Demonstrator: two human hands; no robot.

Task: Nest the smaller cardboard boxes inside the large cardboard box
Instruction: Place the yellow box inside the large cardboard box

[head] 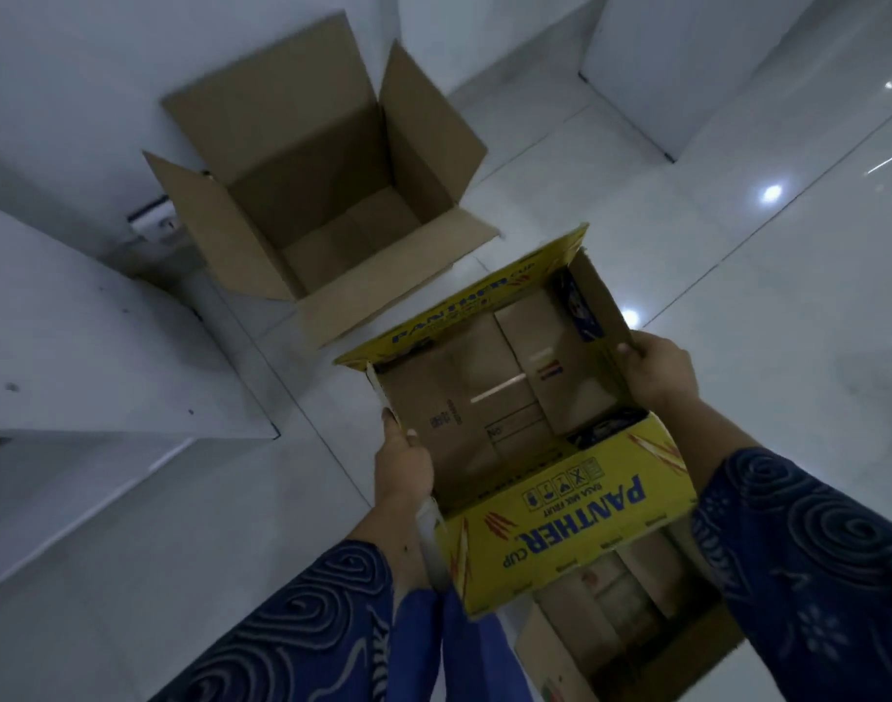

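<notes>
Both sleeves (pixel 808 559) dark navy, pale swirl and floral print; bare hands (pixel 659 369); plain blue cloth (pixel 464 646) at waist.

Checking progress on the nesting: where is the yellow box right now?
In the head view, the yellow box is held up by the left hand and right hand, short of the large open brown box.

glossy white tiled floor (pixel 737 296) carries the open large brown box (pixel 327 195); another open box (pixel 611 625) seemingly rests nearer.

Three cardboard boxes: one large plain box (pixel 327 195), one yellow box (pixel 510 423), one lower box (pixel 611 625).
</notes>
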